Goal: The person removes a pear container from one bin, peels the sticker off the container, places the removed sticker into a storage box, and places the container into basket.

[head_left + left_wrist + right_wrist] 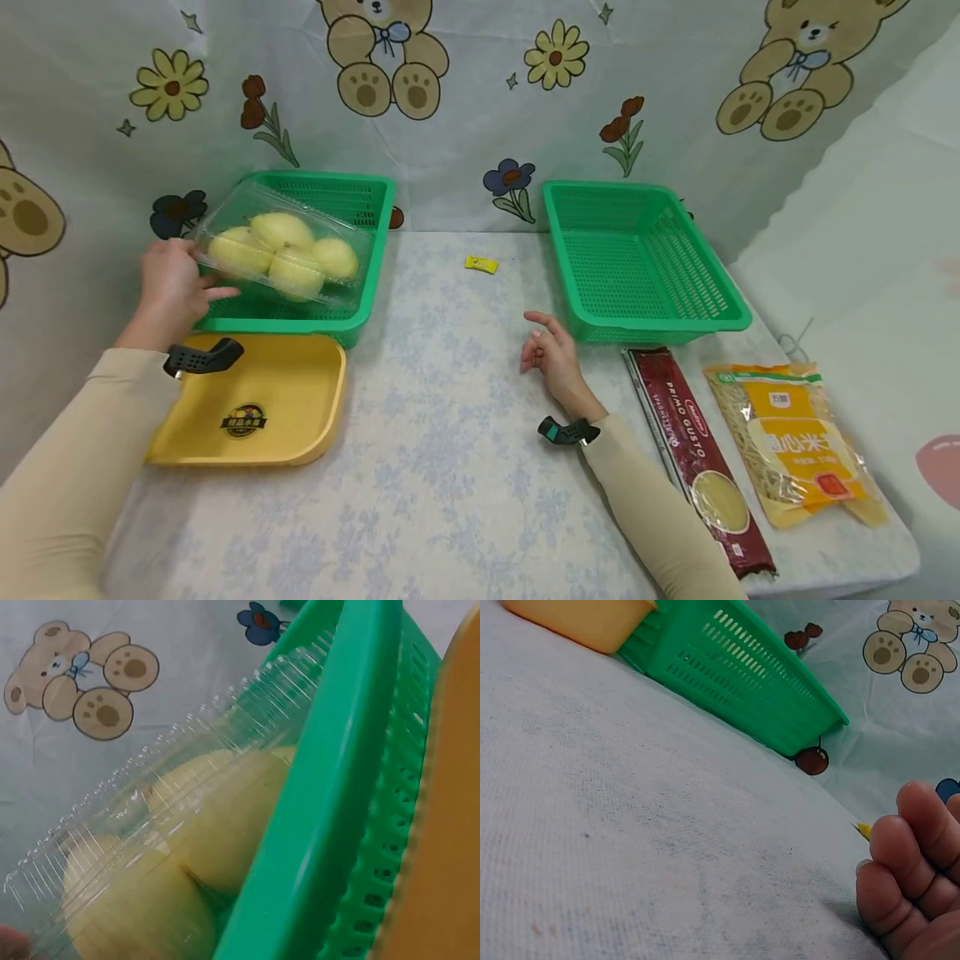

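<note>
My left hand [171,283] grips the left end of a clear plastic box [348,242] of pale yellow round fruit [281,229]. The box lies tilted, its left end raised over the rim of the left green basket [378,250], the rest inside the basket. In the left wrist view the fruit [217,825] shows through the ridged clear plastic, and only a fingertip is visible at the corner. My right hand [553,354] hovers over or rests on the tablecloth, fingers loosely bent and holding nothing. Beyond it lies a small yellow wrapped packet [481,264].
A yellow tray [300,400] stands in front of the left basket. At the right is another green basket [615,275]. In front of that lie a dark red spaghetti pack [686,433] and a yellow-and-clear noodle bag [795,442], near the table's right edge. A patterned curtain [465,125] hangs behind.
</note>
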`<state>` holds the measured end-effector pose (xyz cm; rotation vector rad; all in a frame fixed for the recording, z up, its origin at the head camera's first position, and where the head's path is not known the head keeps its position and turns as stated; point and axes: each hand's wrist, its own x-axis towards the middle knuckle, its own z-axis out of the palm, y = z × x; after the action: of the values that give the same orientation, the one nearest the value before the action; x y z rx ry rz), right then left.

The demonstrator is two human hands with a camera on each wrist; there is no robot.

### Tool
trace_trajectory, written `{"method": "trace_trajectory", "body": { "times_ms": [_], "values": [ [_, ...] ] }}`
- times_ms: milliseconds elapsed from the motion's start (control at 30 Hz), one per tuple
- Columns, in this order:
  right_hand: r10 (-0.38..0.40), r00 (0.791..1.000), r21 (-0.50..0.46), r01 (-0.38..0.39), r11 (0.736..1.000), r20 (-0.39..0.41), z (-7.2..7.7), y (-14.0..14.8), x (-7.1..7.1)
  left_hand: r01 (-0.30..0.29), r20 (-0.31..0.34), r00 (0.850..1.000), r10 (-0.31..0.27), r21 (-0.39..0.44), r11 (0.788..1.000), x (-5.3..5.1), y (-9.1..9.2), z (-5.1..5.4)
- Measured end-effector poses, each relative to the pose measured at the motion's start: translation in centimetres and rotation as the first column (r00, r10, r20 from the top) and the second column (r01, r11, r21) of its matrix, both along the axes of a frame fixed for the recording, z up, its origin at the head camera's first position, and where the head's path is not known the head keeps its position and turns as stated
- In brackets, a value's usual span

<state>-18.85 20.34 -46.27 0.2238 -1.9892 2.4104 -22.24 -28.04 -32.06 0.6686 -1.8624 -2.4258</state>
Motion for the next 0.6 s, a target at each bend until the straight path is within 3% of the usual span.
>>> {"method": "trace_trajectory", "body": {
  "times_ms": [167,400,500,600],
  "values": [
    [-0.001,1.000,0.014,0.001,1.000,0.012,0.3,-0.1,0.1,0.015,0.074,0.997,-0.019,0.061,0.998,0.0,-1.0,-0.7],
    [-0.024,0.999,0.062,0.022,0.998,0.025,0.7,0.3,0.2,0.149,0.104,0.983,-0.149,0.006,0.989,-0.2,-2.2,0.0],
    [-0.035,0.999,0.085,0.033,0.996,0.022,0.8,0.5,0.2,0.206,0.123,0.971,-0.206,0.015,0.979,-0.1,-2.6,0.2],
    [-0.043,0.999,0.107,0.041,0.993,0.017,0.8,0.6,0.4,0.286,0.166,0.947,-0.274,-0.053,0.957,0.1,-3.1,0.3]
  ]
}}
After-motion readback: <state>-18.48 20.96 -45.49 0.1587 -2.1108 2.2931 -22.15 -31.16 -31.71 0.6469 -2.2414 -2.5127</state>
